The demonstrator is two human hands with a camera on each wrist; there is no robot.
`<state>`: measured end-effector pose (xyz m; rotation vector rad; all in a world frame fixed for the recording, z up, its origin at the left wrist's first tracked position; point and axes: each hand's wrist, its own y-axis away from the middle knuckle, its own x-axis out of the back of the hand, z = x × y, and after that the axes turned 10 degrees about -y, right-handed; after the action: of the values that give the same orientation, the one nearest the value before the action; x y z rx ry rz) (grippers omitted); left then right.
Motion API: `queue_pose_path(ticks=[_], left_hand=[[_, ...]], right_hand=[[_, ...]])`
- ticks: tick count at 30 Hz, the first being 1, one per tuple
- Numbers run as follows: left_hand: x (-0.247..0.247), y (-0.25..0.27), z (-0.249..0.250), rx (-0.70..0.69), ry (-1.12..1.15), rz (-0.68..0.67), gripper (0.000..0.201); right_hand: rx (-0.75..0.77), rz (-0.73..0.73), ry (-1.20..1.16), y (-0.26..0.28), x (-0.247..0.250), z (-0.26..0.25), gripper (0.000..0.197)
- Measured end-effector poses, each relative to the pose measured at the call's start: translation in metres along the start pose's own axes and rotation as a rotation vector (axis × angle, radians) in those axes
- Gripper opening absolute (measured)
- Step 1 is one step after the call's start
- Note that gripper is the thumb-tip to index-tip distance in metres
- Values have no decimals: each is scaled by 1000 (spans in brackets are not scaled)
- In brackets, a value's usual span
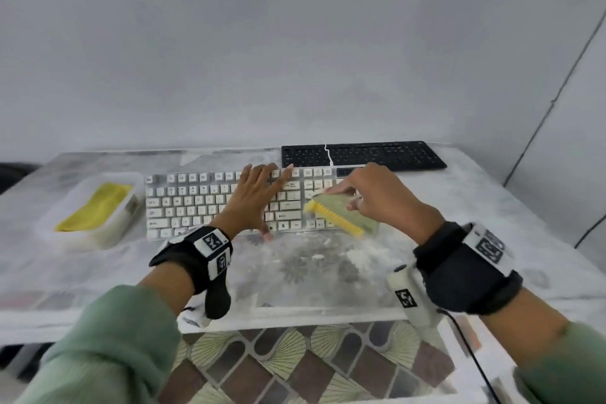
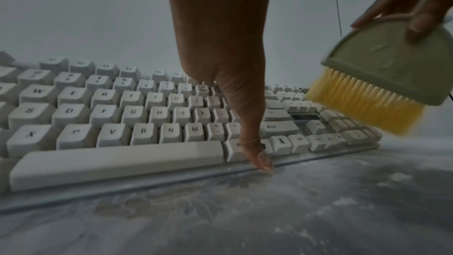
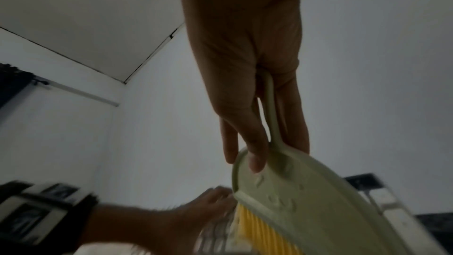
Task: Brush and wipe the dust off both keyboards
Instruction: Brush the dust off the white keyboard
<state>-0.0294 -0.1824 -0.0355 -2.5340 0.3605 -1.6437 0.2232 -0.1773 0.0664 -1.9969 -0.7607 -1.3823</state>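
A white keyboard [image 1: 196,203] lies across the middle of the table, and a black keyboard [image 1: 364,156] lies behind it to the right. My left hand [image 1: 259,193] lies spread on the white keyboard's keys, fingers straight, its thumb [image 2: 255,143] down at the front edge. My right hand [image 1: 377,197] grips a pale green brush [image 1: 344,210] with yellow bristles [image 1: 334,218], held tilted over the white keyboard's right end. In the right wrist view the brush [image 3: 306,197] hangs from my fingers by its handle. In the left wrist view the brush [image 2: 382,65] hovers above the right keys.
A white tray [image 1: 85,233] holding a yellow cloth [image 1: 95,207] stands left of the white keyboard. White dust [image 1: 328,252] is scattered on the table [image 1: 492,193] in front of the keyboard. A white cable [image 1: 328,152] crosses the black keyboard. The wall stands close behind.
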Motion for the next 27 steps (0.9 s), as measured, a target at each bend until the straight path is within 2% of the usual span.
queue_pose_path(ticks=[4, 9, 12, 14, 18, 20, 23, 25, 27], left_hand=[[2, 0, 3, 10, -21, 4, 149], [4, 1, 2, 2, -2, -8, 146], [5, 0, 1, -10, 15, -6, 148], [5, -1, 0, -14, 32, 15, 146], [7, 0, 1, 6, 9, -51, 141], [6, 1, 1, 7, 12, -53, 142], [3, 0, -1, 1, 38, -12, 142], [3, -1, -2, -7, 54, -9, 141], [4, 0, -1, -3, 52, -29, 141]], right_hand=[[148, -59, 165, -15, -24, -12, 24], [127, -299, 194, -32, -16, -6, 17], [188, -287, 237, -49, -5, -19, 29], [211, -295, 238, -54, -10, -24, 30], [150, -462, 327, -50, -15, -17, 24], [149, -442, 345, -50, -7, -14, 29], [169, -297, 290, -51, -4, -11, 36], [147, -310, 280, -48, -10, -6, 35], [125, -383, 290, -47, -11, -5, 33]])
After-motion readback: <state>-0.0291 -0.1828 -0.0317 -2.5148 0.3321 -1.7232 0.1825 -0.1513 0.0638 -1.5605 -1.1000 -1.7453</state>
